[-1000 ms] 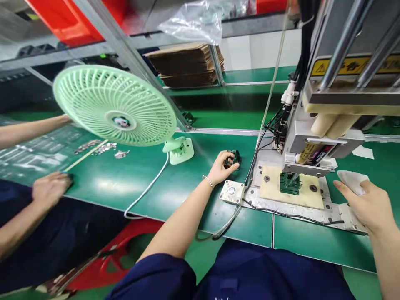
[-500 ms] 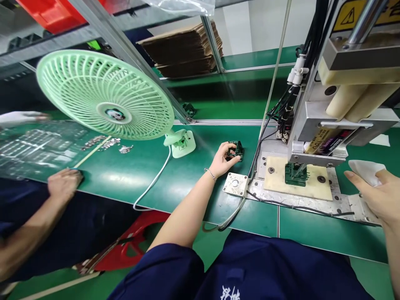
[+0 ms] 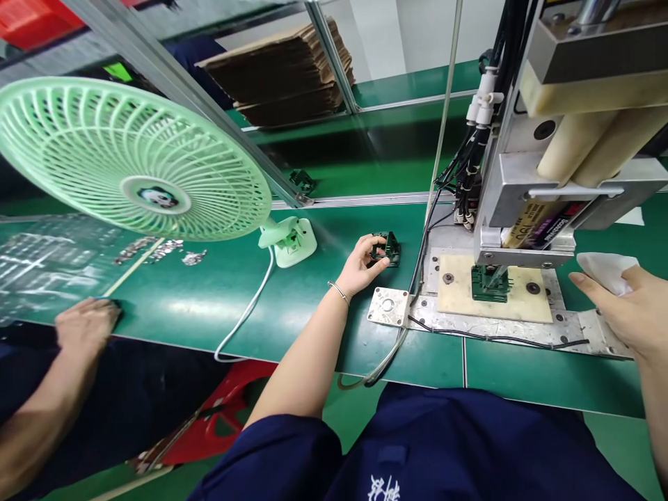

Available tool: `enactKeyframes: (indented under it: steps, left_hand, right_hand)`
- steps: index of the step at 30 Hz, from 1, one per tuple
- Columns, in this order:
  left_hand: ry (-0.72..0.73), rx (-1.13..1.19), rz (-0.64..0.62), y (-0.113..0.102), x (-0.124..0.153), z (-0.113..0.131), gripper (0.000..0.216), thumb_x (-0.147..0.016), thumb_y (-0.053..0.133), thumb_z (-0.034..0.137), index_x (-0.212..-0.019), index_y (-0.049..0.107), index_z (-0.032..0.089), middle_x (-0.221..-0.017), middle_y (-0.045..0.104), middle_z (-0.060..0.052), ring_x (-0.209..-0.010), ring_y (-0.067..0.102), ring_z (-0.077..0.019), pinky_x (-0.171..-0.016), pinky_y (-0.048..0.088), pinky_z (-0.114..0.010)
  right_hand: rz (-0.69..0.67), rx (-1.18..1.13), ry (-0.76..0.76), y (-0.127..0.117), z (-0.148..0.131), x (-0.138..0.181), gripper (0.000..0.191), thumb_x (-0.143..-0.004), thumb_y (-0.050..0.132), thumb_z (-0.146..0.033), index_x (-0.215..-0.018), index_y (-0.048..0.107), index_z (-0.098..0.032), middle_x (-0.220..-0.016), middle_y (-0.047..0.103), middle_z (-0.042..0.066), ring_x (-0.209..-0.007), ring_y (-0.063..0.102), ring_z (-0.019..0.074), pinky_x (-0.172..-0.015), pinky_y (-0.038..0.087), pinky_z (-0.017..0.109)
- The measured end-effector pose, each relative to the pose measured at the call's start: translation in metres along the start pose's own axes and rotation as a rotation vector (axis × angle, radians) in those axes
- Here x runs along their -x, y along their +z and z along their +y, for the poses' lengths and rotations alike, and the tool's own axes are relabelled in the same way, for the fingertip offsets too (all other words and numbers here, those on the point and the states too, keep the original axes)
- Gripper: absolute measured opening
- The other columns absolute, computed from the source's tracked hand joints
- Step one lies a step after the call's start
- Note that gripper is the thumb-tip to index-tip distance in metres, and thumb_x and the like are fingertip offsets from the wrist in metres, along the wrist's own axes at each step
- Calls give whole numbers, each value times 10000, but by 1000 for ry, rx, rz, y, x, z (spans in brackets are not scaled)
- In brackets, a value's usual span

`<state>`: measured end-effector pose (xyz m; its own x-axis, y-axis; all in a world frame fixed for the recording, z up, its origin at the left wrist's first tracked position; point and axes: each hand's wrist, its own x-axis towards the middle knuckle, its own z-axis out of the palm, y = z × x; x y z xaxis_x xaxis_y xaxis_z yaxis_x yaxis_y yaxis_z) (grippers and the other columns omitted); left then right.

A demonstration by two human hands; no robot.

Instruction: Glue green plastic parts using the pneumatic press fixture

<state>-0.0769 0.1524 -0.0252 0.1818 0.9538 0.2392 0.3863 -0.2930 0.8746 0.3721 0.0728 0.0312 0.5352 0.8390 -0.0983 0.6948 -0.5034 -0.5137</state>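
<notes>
My left hand (image 3: 361, 263) rests on the green bench with its fingers closed around a small dark green part (image 3: 389, 248). At the right edge my right hand (image 3: 623, 313) lies by the press base and holds a white cloth (image 3: 608, 269). Between the hands stands a press machine (image 3: 553, 174). Its head is down on another green part (image 3: 489, 284), which sits on a cream fixture plate (image 3: 527, 303).
A mint desk fan (image 3: 130, 160) stands at the left with its white cord (image 3: 245, 313) trailing off the bench edge. A co-worker's hand (image 3: 86, 323) presses on the bench beside a clear plastic tray (image 3: 52, 257) and small metal pieces (image 3: 167, 249). Stacked cardboard (image 3: 282, 76) lies behind.
The view has shifted down and right. My left hand stays on the small green part. The co-worker's far arm has left the view.
</notes>
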Motion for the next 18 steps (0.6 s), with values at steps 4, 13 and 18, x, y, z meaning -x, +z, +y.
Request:
enactKeyframes:
  steps: [4,13,18]
  left_hand:
    - [1,-11,-45,-4,0,0,530,-772,678,548,-1137,556,184,-1199,420,-98,-879,562,-125,-829,526,-285]
    - [-70,69,-70,-5,1,2,623,-773,693,523,-1264,473,210,-1274,444,-137,-958,584,-183,-832,526,-327]
    - [-137,142,-20,-4,1,3,800,-717,764,484,-1361,347,259,-1398,339,-164,-950,598,-172,-823,521,-323]
  right_hand:
    - [11,5,-16,0,1,1,686,-507,497,-814,-823,511,-205,-869,593,107,-845,535,278,-713,410,394]
    - [32,-2,22,-2,-6,0,666,-447,555,-808,-763,526,-222,-808,605,78,-791,562,298,-667,441,414]
    - [32,-30,-77,-1,0,1,631,-525,581,-767,-844,624,-224,-858,641,63,-805,591,277,-652,458,390]
